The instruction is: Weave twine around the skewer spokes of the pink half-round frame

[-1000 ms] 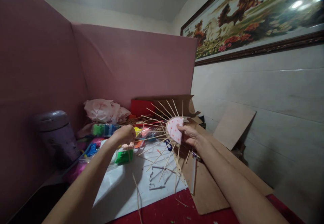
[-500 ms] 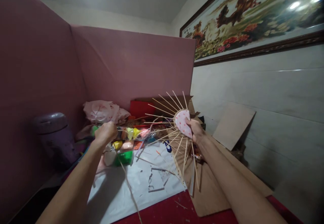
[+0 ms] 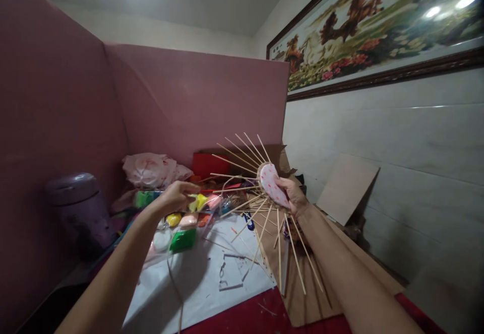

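Observation:
My right hand grips a half-round piece covered in pink polka-dot cloth. Thin wooden sticks radiate from its edge like spokes, and brown cord is wound along that edge. To the left, my left hand is raised over the packets, its fingers closed in a pinch that seems to be on a thin brown cord. One stretch of cord curves slackly near the sticks, and a loose length hangs below my left forearm. The exact hold is too small to make out.
Bagged coloured clay packets lie on the white sheet, near dark cut scraps. Brown cardboard lies under the sticks. A lilac flask stands left; a pink partition rises behind.
My left hand has moved right, toward the spoked piece, and its fist has loosened into a pinch. The cord has gone slack. The spoked piece has tilted and turned slightly in my right hand.

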`<act>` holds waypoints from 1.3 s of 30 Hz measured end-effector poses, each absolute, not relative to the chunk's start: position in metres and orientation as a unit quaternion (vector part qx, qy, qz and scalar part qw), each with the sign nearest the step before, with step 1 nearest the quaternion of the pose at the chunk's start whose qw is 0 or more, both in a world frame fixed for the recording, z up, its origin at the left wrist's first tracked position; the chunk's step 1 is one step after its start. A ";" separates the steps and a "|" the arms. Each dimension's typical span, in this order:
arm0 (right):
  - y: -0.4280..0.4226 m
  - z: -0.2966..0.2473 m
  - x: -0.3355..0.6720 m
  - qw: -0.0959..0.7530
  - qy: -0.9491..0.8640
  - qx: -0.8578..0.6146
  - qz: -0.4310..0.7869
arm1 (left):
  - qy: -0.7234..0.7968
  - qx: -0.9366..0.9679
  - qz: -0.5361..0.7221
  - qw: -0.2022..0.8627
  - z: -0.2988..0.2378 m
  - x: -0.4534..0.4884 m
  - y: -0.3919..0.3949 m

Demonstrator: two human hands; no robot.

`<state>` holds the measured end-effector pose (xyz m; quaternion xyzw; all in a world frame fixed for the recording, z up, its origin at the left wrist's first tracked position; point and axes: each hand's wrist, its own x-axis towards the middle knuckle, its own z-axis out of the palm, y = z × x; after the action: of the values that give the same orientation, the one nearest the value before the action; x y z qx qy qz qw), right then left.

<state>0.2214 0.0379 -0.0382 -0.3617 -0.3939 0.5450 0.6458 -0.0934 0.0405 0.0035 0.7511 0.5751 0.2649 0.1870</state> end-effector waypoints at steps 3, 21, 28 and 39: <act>0.032 -0.038 0.207 0.623 -0.413 -0.338 0.572 | 0.340 0.724 0.393 0.453 0.011 -0.066 0.021; -0.008 -0.054 0.174 0.632 -0.420 -0.269 0.594 | 0.314 0.658 0.373 0.574 -0.034 -0.020 0.020; -0.012 -0.054 0.174 0.625 -0.416 -0.277 0.600 | 0.320 0.643 0.390 0.577 -0.036 -0.020 0.022; -0.002 -0.058 0.183 0.634 -0.397 -0.311 0.586 | 0.277 0.582 0.371 0.669 -0.011 -0.057 0.023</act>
<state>0.1831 -0.0019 -0.0583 -0.3112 -0.3974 0.5862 0.6337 -0.0568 0.0235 -0.0110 0.5818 0.2769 0.3706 0.6689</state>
